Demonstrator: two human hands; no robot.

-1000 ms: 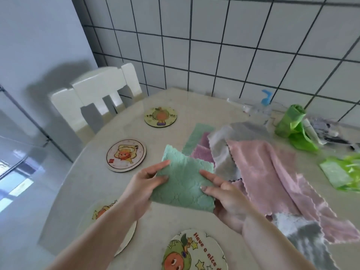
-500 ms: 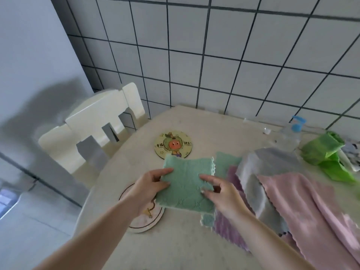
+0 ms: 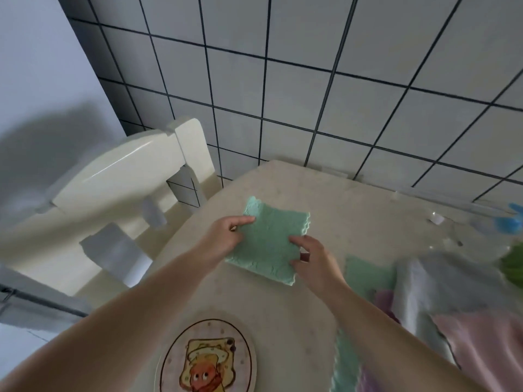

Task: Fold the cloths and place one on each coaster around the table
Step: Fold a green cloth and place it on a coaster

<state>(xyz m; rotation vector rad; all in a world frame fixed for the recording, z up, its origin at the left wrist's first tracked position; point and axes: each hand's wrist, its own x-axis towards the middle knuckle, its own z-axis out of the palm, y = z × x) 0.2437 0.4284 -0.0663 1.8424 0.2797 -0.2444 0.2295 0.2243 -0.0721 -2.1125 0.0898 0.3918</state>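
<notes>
A person's two bare hands hold a folded green cloth (image 3: 267, 241) over the far part of a pale speckled table (image 3: 353, 219), seen from a head-worn camera. The left hand (image 3: 223, 239), at the cloth's 9 o'clock edge, pinches it with thumb on top and fingers curled beneath. The right hand (image 3: 314, 260), at the cloth's 4 o'clock corner, has its fingers bent down onto the fabric, gripping that edge; whether the thumb is under the cloth cannot be told.

The cloth is a rough square of nubby, embossed microfibre with scalloped edges, its layers showing at the right side. Whether it lies flat on the table or is held just above it is hard to make out, and anything beneath it is hidden.

At 6 o'clock, a round coaster (image 3: 209, 360) with a cartoon print is cut off by the lower frame edge. At 4 o'clock lies a heap of loose cloths (image 3: 441, 321) in grey, pink, purple and green, partly covered by the right forearm and cropped. A blurred blue item (image 3: 509, 222) sits at 3 o'clock. A glossy cream chair (image 3: 119, 199) stands at 9 o'clock against a grey tiled wall (image 3: 311, 80) with dark grout.
</notes>
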